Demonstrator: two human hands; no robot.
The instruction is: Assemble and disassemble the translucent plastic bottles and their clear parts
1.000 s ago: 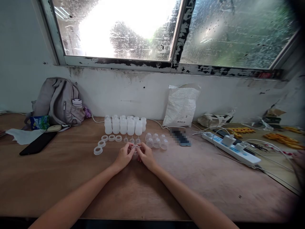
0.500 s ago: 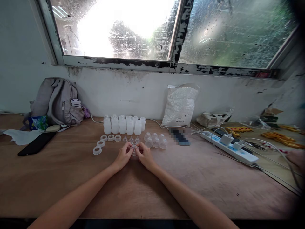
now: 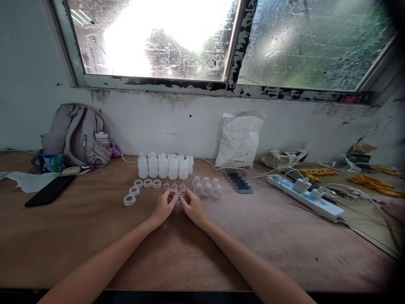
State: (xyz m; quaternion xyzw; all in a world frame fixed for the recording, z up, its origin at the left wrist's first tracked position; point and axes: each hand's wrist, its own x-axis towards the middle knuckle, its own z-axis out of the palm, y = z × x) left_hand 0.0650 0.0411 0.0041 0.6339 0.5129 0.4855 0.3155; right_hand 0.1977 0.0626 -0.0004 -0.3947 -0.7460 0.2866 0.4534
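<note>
My left hand and right hand pinch a clear ring. Bottles, cups and white rings sit near.

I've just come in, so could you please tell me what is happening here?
A person's left hand and right hand together hold a small translucent piece, only partly visible. Just beyond are three clear pointed parts; five translucent rings lie to the left, clear cups to the right, and white bottles stand behind.

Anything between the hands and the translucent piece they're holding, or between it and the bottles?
Nothing visible at the hands: the left hand and right hand both grip the translucent piece. Toward the bottles, three small clear pieces stand in a row just beyond it.
</note>
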